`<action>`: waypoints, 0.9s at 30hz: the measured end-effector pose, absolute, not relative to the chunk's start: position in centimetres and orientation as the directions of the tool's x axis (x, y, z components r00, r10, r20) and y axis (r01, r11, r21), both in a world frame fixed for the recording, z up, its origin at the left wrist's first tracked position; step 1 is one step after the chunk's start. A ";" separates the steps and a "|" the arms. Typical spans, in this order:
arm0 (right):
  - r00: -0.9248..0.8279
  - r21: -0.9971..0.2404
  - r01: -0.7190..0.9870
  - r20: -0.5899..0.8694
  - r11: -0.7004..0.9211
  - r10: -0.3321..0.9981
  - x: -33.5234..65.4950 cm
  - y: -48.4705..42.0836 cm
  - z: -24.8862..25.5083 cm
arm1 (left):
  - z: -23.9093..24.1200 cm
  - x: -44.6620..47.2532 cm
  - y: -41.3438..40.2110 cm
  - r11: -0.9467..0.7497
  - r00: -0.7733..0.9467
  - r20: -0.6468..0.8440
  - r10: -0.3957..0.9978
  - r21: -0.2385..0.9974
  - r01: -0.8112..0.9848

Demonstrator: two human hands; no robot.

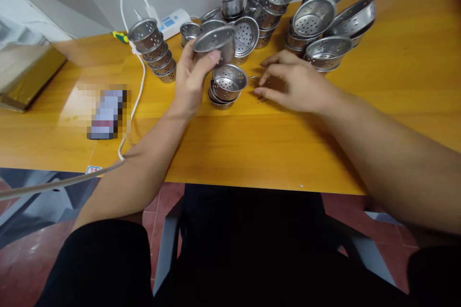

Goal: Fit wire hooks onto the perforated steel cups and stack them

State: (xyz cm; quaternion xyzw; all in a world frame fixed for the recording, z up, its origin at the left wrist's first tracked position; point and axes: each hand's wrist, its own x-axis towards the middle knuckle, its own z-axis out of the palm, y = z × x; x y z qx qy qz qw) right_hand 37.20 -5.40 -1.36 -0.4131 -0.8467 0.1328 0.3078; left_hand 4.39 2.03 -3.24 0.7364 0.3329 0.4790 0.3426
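My left hand (192,76) grips a perforated metal strainer basket (224,44) by its side, thumb on the near wall, slightly blurred. Just below it stands a short stack of smaller strainer baskets (228,87), tilted a little. My right hand (300,79) is to the right of that stack, low over the tabletop, its fingers bent and apart. Close to its fingertips lie small thin wire-like pieces (262,100), too small to make out; I see nothing held between the fingers.
A leaning stack of strainer baskets (158,55) stands at left; several more stacks (317,19) fill the back of the wooden table (252,148). A white power strip (175,24), its cable (139,98), a phone (107,114) and a cardboard box (32,74) are leftward.
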 end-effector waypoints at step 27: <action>-0.491 -0.583 0.444 0.476 0.680 0.729 33.7 -8.2 -0.1 | -4.4 -0.5 4.6 -0.527 0.477 0.293 0.829 0.697 0.487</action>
